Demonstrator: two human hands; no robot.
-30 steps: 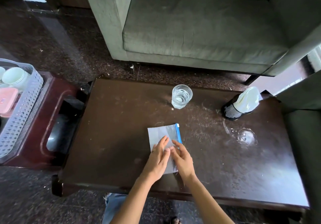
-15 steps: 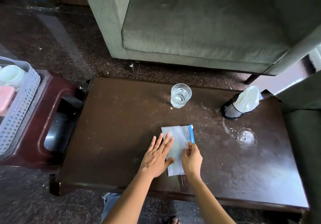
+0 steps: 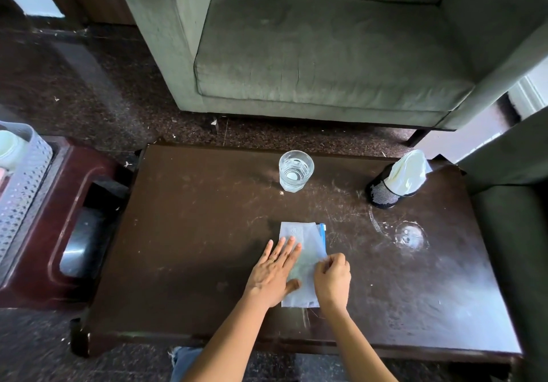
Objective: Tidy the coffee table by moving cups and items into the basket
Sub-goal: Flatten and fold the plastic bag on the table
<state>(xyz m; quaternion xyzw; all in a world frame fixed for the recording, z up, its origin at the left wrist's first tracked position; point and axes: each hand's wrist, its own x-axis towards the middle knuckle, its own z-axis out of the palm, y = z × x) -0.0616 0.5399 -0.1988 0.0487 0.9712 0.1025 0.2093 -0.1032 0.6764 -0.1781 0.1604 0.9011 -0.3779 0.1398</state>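
One glass, one mesh holder beyond.

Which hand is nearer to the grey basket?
Left. The left hand lies flat on the bag, toward the basket; the right hand pinches the bag farther right.

R hand folded bag flap over; L hand flattened.

Scratched glossy dark wood coffee table, clear glass tumbler, translucent plastic pouch, matt fabric sofa
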